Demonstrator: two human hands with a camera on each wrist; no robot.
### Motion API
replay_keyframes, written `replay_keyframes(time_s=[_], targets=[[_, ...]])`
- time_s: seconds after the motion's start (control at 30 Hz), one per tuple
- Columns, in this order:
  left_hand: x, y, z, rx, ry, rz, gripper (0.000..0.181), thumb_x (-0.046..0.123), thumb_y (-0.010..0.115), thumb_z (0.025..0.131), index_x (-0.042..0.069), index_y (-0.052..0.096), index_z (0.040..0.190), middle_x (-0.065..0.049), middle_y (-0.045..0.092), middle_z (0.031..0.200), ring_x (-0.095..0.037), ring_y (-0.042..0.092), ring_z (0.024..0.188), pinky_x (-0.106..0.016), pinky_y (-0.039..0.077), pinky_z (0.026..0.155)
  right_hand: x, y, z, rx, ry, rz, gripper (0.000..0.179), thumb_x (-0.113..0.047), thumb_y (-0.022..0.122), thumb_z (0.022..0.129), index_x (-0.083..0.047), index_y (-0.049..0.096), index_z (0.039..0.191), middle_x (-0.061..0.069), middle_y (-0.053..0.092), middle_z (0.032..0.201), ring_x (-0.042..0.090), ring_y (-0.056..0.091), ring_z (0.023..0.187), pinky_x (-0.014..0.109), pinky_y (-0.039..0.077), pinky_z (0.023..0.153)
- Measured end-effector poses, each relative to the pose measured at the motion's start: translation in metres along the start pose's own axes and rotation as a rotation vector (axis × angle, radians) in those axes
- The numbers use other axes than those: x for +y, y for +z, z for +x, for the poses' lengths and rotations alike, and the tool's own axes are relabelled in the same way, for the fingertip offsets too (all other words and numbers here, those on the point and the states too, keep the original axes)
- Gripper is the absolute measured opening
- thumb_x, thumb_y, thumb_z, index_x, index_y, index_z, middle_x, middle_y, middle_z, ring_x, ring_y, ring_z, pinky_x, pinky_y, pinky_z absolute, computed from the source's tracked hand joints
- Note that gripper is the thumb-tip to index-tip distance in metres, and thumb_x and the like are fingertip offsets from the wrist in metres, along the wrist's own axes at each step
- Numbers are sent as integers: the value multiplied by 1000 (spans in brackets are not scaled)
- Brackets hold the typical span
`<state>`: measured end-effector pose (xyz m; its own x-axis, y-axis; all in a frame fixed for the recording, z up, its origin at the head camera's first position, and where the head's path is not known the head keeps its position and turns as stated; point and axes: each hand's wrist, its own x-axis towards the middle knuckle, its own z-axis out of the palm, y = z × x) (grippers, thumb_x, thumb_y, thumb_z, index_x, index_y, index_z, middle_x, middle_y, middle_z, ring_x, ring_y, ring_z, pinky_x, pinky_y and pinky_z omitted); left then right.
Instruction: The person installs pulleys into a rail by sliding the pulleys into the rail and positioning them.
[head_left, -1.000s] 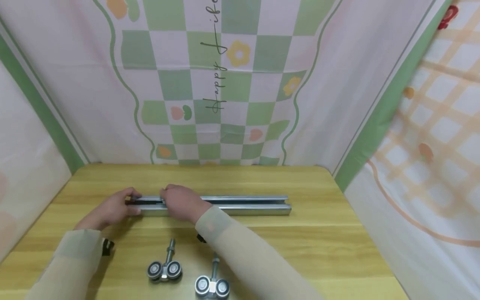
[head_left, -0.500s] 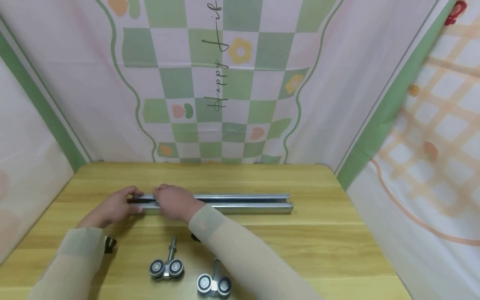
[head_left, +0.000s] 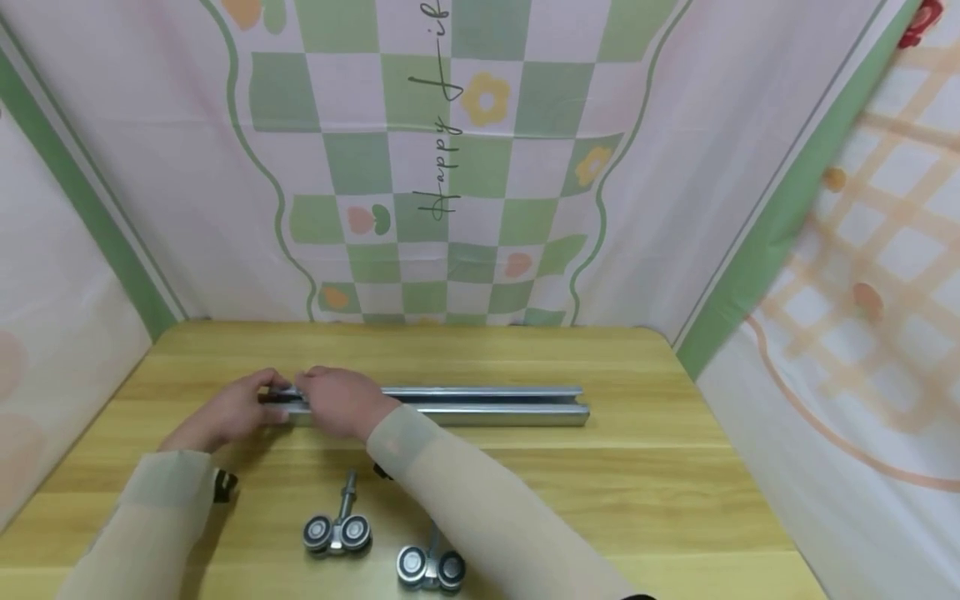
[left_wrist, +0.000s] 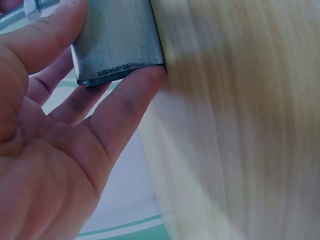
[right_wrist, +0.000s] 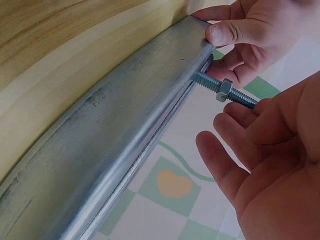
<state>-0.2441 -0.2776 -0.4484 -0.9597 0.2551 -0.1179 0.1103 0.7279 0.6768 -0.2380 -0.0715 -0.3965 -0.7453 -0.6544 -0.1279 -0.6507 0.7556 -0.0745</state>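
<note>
A long metal track rail [head_left: 510, 415] lies across the wooden table with its slot facing up. At its left end, my left hand [head_left: 234, 410] grips the rail, thumb on the near wall and fingers on the far side and end. My right hand [head_left: 341, 402] is over the slot close by, pinching the tip of a threaded bolt [right_wrist: 205, 79] that rises from inside the rail. A hex nut [right_wrist: 224, 90] sits partway along that bolt. Whatever carries the bolt inside the rail is hidden.
Two roller trolleys with bolts lie on the table nearer to me: one on the left [head_left: 337, 533], another on the right [head_left: 431, 568] partly covered by my right sleeve. Patterned cloth [head_left: 480, 200] hangs behind the table [head_left: 637, 500] and at both sides.
My right hand has slid left along the rail with the bolt, closer to my left hand. The left hand keeps its grip on the rail end. The head view has shifted slightly.
</note>
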Motion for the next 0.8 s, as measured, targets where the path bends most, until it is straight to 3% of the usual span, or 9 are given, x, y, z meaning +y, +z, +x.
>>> replay_keyframes(time_s=[0.27,0.57,0.73,0.8], targets=[[-2,0,-1,13,30,-11,33,17,74,88,7,59,116,-24,55,131,-48,51,117,-65,42,94,-8,4,5,-2,19,1,55,-25,49,104,-25,31,156,-11,39,153,5,39,136,21,35,107],[1,-2,-1,3,45,-48,30,13,73,89,6,57,113,-18,59,122,-44,52,116,-63,41,95,-13,4,10,-8,11,-37,59,-23,52,103,-25,29,157,-12,38,154,4,38,136,19,34,106],[1,-2,-1,15,44,-30,30,12,74,88,6,57,112,-17,61,118,-42,54,113,-62,43,94,-12,4,9,-2,4,11,65,-17,56,100,-25,27,157,-11,37,155,4,37,137,19,32,108],[0,-2,-1,18,41,-23,29,12,75,87,6,58,110,-17,61,117,-41,55,112,-61,44,93,-10,6,8,0,4,57,70,-14,57,98,-24,23,159,-10,40,153,4,51,123,18,39,101]])
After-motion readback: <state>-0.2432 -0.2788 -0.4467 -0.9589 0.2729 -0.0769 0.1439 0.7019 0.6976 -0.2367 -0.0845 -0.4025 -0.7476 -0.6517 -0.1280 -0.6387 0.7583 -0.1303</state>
